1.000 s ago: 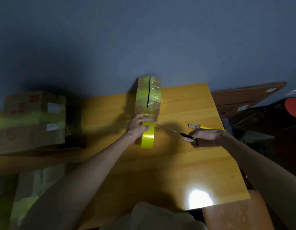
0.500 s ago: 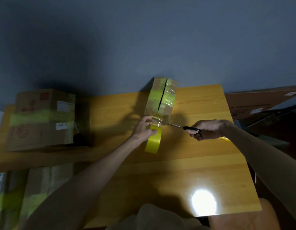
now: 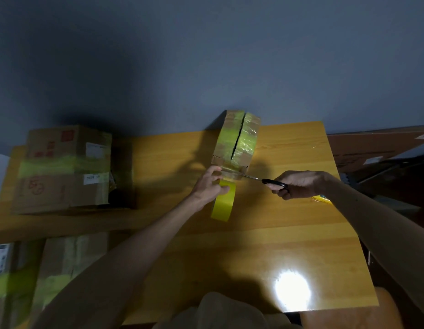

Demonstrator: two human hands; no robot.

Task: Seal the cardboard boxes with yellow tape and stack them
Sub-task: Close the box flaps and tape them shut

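Left hand grips roll just below box, right hand grips scissors, blades pointing left across the strip between them, seemingly touching it.

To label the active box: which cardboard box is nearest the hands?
The small box standing mid-table, beyond the left hand gripping the tape roll and the scissors in the right hand; larger boxes sit far left.

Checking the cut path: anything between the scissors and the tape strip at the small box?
Nothing visible. The scissors in the right hand reach the tape strip at the small box. The left hand grips the tape roll just below, fingers close to the blade tips.
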